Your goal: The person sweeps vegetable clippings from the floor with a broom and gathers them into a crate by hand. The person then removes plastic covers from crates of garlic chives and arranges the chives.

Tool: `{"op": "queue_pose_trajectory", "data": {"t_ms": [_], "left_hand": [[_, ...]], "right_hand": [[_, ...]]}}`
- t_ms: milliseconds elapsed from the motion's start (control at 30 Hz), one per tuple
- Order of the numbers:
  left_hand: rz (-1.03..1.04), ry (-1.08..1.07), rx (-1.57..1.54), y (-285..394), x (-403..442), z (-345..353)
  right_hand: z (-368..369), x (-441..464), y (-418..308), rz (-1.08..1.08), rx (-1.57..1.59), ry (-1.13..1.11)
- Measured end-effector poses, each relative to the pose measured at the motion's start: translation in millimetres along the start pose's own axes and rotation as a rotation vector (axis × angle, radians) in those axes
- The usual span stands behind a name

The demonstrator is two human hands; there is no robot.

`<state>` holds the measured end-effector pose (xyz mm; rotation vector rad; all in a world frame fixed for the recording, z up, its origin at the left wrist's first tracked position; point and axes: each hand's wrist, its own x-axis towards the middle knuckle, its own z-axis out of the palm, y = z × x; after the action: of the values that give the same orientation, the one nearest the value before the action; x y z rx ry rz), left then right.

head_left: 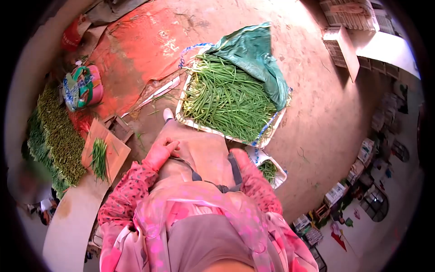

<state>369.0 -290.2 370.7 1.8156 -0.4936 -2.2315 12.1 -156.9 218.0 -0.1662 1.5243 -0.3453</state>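
My left hand [162,152], in a pink glove, rests over the left thigh of my brown apron [204,147]. Its fingers are a little apart, with nothing seen in them. On the other side, my right hand [241,157] lies by my right knee, its fingers hard to make out. Just beyond my knees stands a large white crate [204,127] heaped with long, thin green stalks [231,97], which look like garlic scapes. A green plastic sheet [253,56] covers its far right corner. By my right hand is a smaller white container [280,179] with short green pieces.
At left, a bunch of green stalks [99,158] lies on a wooden board [118,152]. Past it are stacked bundles [56,131] and a pink tub of coloured ties [95,86]. A red sheet [140,54] covers the floor. Boxes [335,192] stand along the right.
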Motion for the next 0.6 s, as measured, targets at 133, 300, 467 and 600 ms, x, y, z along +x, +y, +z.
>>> {"op": "queue_pose_trajectory", "data": {"t_ms": [133, 300, 467, 600], "left_hand": [[-0.04, 0.022, 0.086, 13, 17, -40], [-0.008, -0.004, 0.184, 44, 42, -74], [-0.061, 0.022, 0.325, 66, 88, -68], [-0.11, 0.092, 0.298, 74, 120, -40]], "right_hand": [[33, -84, -1, 0.067, 0.05, 0.143], [62, -83, -34, 0.12, 0.286, 0.368], [116, -38, -4, -0.122, 0.318, 0.086], [135, 2, 4, -0.247, 0.086, -0.043]]}}
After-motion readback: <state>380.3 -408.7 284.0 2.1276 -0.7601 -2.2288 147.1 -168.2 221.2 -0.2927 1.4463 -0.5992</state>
